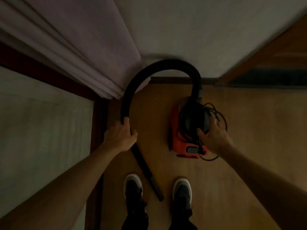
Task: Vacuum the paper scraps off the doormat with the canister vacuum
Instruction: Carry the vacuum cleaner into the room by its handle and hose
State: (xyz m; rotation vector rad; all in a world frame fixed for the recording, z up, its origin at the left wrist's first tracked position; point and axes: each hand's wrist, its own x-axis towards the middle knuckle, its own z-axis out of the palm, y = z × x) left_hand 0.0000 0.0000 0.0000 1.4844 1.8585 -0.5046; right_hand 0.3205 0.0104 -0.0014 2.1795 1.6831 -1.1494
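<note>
An orange and black canister vacuum (181,138) sits on the wooden floor ahead of my feet. My right hand (213,135) grips its black top, where a loose black cord (219,113) is bundled. A black ribbed hose (159,67) arches from the canister up and over to the left. My left hand (120,134) is closed around the hose near its lower end. Below that hand the black nozzle tube (149,176) slants down to the floor between my shoes. No doormat or paper scraps are in view.
A pale curtain (74,47) hangs at the upper left beside a dark wooden frame (98,123). A white wall (199,30) stands behind the vacuum, a wooden door (274,63) at the right. My two dark shoes (133,186) stand on the floor (249,130).
</note>
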